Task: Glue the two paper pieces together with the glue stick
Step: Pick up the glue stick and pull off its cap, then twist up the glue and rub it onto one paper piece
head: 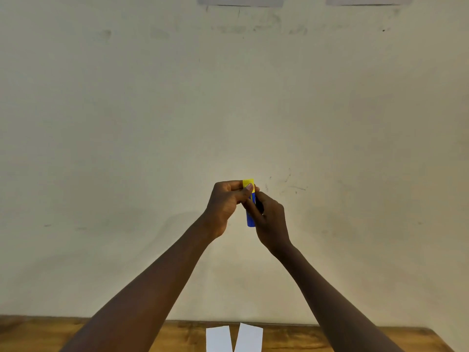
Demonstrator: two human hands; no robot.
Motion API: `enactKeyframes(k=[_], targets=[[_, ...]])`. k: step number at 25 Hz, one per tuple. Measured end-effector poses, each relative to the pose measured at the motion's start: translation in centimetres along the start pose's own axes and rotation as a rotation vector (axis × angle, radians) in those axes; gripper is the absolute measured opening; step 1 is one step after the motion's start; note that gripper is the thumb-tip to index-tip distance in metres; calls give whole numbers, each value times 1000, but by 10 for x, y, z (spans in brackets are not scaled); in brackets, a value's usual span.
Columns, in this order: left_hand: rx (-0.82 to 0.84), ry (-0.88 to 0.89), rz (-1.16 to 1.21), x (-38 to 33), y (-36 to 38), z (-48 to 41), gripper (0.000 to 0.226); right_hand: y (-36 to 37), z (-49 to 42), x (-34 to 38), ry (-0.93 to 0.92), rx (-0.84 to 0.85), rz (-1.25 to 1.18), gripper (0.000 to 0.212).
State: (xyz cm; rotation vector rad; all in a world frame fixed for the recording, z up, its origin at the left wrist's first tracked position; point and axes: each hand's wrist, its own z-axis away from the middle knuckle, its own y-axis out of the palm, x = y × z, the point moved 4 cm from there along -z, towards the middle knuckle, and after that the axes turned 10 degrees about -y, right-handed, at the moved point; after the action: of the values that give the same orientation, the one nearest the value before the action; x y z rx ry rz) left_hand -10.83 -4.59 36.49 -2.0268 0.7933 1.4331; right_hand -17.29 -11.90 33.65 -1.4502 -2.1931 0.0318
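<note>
I hold a blue glue stick (250,219) upright in the air in front of the wall. My right hand (270,222) grips its blue body. My left hand (225,207) pinches its yellow cap (248,183) at the top with thumb and fingers. The cap sits on the stick. Two white paper pieces lie side by side on the wooden table (304,337) at the bottom edge: the left paper (218,339) and the right paper (250,337), slightly tilted, their lower parts cut off by the frame.
A pale, scuffed wall (127,123) fills most of the view behind my hands. Two sheets are stuck to it at the top edge (241,1) (369,0). Only the far strip of the table shows.
</note>
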Motion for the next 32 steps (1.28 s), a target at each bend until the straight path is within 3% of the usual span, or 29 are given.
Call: enactKeyframes(k=[7,12,17,20,22,27,32], targets=[[124,-48,51,-6,1,3,24,4,0,5,18,96,-72,21],[135,-28,201,-12,-4,5,26,5,0,4,88,50,-106,25],[62,-134,274,-2,-9,7,32,-7,-3,5,62,-56,-122,21],[65,-140,271,-2,-5,10,25,-10,-5,6,79,-42,-175,16],[3,-73,215,-5,-3,11,12,-11,-7,9,67,-41,-128,16],[-267,90,174,-16,-6,17,33,-14,-2,20,42,-145,-126,31],[-282,66,269,-23,-9,17,43,-13,5,24,105,-177,-238,38]])
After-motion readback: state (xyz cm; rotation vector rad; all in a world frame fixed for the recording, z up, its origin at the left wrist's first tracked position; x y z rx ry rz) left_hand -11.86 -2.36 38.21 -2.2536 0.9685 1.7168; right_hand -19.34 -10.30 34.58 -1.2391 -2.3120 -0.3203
